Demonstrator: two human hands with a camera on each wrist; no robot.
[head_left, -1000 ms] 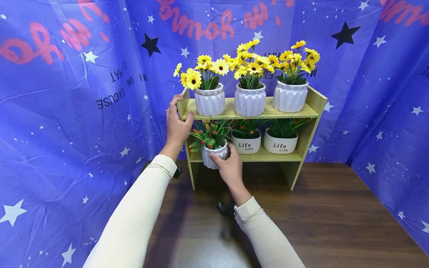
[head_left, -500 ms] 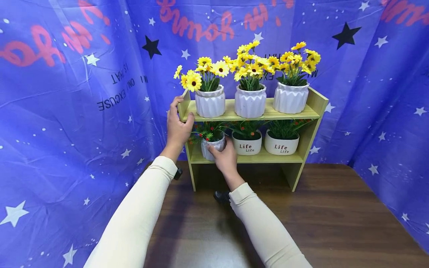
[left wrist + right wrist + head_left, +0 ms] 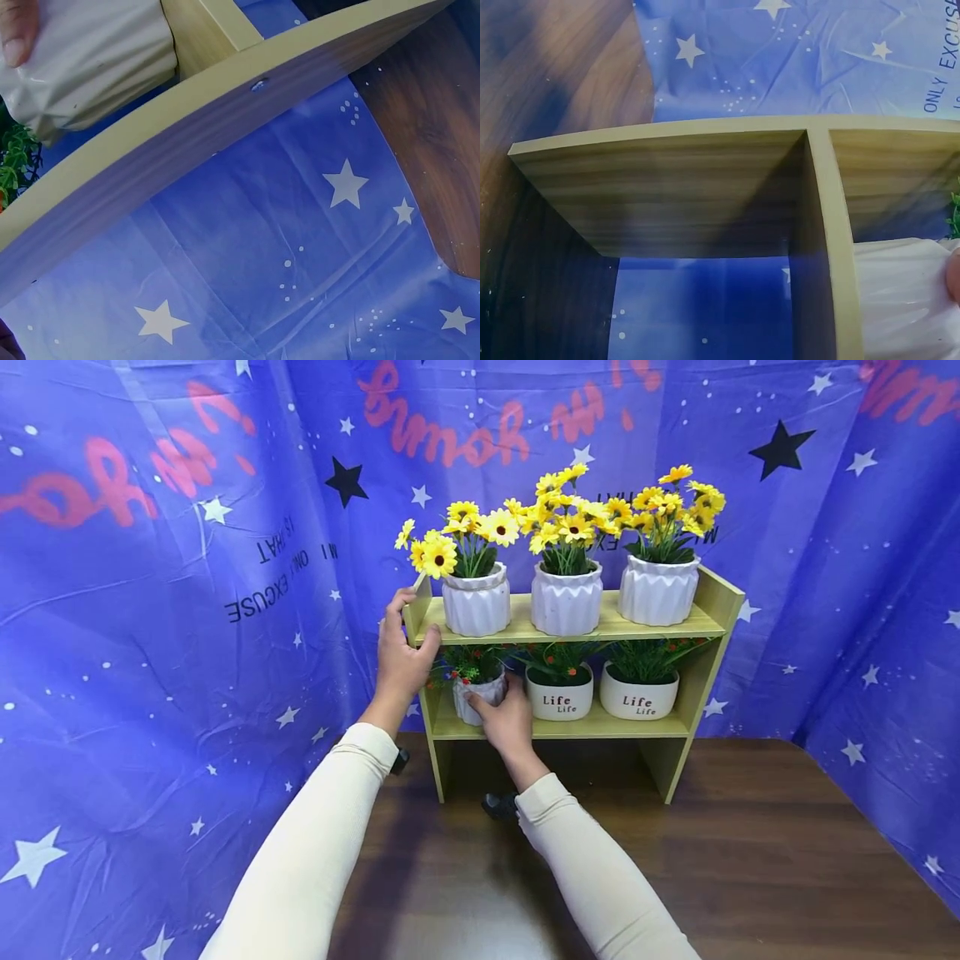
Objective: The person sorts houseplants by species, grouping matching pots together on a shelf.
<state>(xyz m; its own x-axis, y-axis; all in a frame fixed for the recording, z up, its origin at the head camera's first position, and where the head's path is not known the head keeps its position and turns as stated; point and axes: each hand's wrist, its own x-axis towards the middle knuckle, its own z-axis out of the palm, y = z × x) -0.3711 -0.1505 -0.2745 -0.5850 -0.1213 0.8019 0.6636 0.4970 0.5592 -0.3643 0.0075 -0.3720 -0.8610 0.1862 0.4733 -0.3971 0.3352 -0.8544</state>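
My right hand [image 3: 510, 720] grips a white ribbed flowerpot [image 3: 468, 702] by its right side, thumb in front. The pot stands upright at the left end of the lower board of a two-tier wooden shelf [image 3: 600, 727]. Its green plant with small red flowers [image 3: 472, 664] reaches up under the upper board. My left hand [image 3: 401, 664] holds the upper left corner of the shelf's side panel, thumb in front and fingers outside. In the left wrist view a fingertip [image 3: 16, 34] lies on the pot [image 3: 97, 67]. The right wrist view shows the pot [image 3: 900, 300] beside the side panel [image 3: 705, 176].
Several yellow-flowered white pots [image 3: 566, 600] line the upper board. Two oval "Life" pots with greenery, one of them close by [image 3: 558, 697], stand right of my right hand. The shelf rests on a dark wooden table [image 3: 750, 843]. A blue star-patterned curtain [image 3: 187, 710] hangs behind and at both sides.
My right hand has moved the ribbed pot back from in front of the shelf onto the lower board's left end. The left hand stays on the corner. The head view has tilted up slightly.
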